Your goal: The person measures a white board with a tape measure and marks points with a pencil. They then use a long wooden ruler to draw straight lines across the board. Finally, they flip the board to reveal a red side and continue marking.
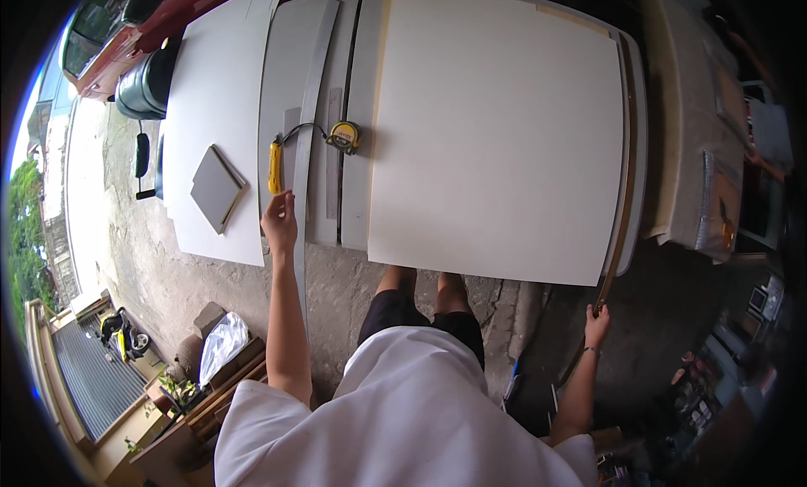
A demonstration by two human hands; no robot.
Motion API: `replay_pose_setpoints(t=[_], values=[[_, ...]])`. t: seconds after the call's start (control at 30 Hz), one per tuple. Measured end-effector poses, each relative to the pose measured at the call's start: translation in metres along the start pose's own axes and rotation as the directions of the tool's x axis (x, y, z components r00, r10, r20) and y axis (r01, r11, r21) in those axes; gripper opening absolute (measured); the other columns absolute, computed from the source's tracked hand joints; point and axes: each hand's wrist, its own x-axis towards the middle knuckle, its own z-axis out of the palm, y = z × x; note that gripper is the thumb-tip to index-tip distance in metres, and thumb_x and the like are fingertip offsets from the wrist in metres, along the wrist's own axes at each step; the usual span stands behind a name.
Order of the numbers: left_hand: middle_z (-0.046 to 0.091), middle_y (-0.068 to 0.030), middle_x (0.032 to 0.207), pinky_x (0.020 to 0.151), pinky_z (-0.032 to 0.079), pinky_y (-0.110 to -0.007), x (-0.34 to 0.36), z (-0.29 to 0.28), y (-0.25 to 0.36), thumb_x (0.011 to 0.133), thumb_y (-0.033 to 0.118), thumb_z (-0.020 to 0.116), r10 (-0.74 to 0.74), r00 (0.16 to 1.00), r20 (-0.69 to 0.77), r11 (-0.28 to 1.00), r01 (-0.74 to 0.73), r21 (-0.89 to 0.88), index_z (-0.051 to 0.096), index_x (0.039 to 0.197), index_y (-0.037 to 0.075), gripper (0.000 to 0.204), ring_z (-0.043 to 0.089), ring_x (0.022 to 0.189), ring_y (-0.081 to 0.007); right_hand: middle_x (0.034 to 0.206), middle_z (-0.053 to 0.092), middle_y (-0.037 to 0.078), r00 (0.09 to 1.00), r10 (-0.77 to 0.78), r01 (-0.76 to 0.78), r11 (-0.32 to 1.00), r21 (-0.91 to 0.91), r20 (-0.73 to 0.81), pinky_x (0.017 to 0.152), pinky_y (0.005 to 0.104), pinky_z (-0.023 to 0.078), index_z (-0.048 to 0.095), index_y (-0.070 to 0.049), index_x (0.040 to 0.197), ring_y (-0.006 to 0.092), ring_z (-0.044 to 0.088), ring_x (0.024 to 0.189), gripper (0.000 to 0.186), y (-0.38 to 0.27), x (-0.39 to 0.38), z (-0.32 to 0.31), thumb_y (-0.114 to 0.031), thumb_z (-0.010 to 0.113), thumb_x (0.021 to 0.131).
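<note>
My left hand (280, 221) reaches to the near edge of the grey table (286, 75) and rests against a long grey metal strip (313, 84) that runs away from me; its fingers are apart and hold nothing. A yellow-handled cutter (275, 168) lies just beyond the fingertips. A yellow tape measure (344, 136) sits a little to the right. My right hand (596, 323) grips the near end of a long thin brown strip (626, 168) that runs along the right edge of a large cream board (496, 134).
Several white sheets (214, 84) lie at the left with a small grey square panel (215, 187) on them. A dark bin (147, 84) and a red car (126, 25) stand at the far left. Wood scraps and a plastic bag (221, 344) lie on the concrete floor (134, 235).
</note>
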Motion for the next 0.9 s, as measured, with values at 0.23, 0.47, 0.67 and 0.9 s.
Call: replay_pose_setpoints(t=[0.23, 0.47, 0.67, 0.9], values=[[0.073, -0.0119, 0.101, 0.088, 0.054, -0.038, -0.035, 0.033, 0.034, 0.093, 0.006, 0.068, 0.352, 0.924, 0.151, 0.935, -0.355, -0.013, 0.073, 0.106, 0.005, 0.014, 0.070, 0.099, -0.0311, 0.070, 0.054, 0.021, 0.960, 0.089, -0.074, 0.995, 0.067, -0.264, 0.065, 0.0449, 0.044, 0.051, 0.005, 0.080, 0.0368, 0.048, 0.064, 0.027, -0.039, -0.046, -0.027, -0.014, 0.069, 0.085], [0.024, -0.0278, 0.163, 0.120, 0.029, -0.054, -0.094, 0.103, 0.067, 0.090, 0.027, 0.077, 0.338, 0.782, 0.523, 0.912, -0.409, 0.022, 0.029, 0.159, 0.007, 0.086, 0.029, 0.147, -0.0479, 0.066, 0.046, 0.005, 0.944, 0.293, -0.214, 0.893, 0.395, -0.151, 0.061, 0.0348, 0.040, 0.046, 0.001, 0.075, 0.0151, 0.044, 0.065, 0.026, -0.186, -0.185, 0.025, -0.006, 0.069, 0.086], [0.018, -0.0280, 0.164, 0.118, 0.027, -0.059, -0.091, 0.107, 0.083, 0.090, 0.031, 0.076, 0.351, 0.770, 0.532, 0.872, -0.477, 0.115, 0.026, 0.160, 0.007, 0.090, 0.024, 0.149, -0.0497, 0.068, 0.046, -0.001, 0.957, 0.269, -0.277, 0.717, 0.640, 0.112, 0.061, 0.0282, 0.038, 0.046, -0.001, 0.070, 0.0074, 0.043, 0.068, 0.030, -0.309, -0.242, 0.097, 0.000, 0.072, 0.084], [0.022, -0.0236, 0.165, 0.122, 0.025, -0.058, 0.068, 0.194, 0.152, 0.086, 0.041, 0.080, 0.770, 0.428, 0.473, 0.570, -0.795, -0.208, 0.030, 0.160, 0.011, 0.094, 0.023, 0.151, -0.0472, 0.068, 0.050, 0.007, 0.989, 0.137, -0.145, 0.834, 0.533, 0.055, 0.056, 0.0349, 0.039, 0.052, -0.002, 0.070, 0.0185, 0.045, 0.059, 0.034, -0.389, -0.243, 0.139, -0.010, 0.081, 0.085]])
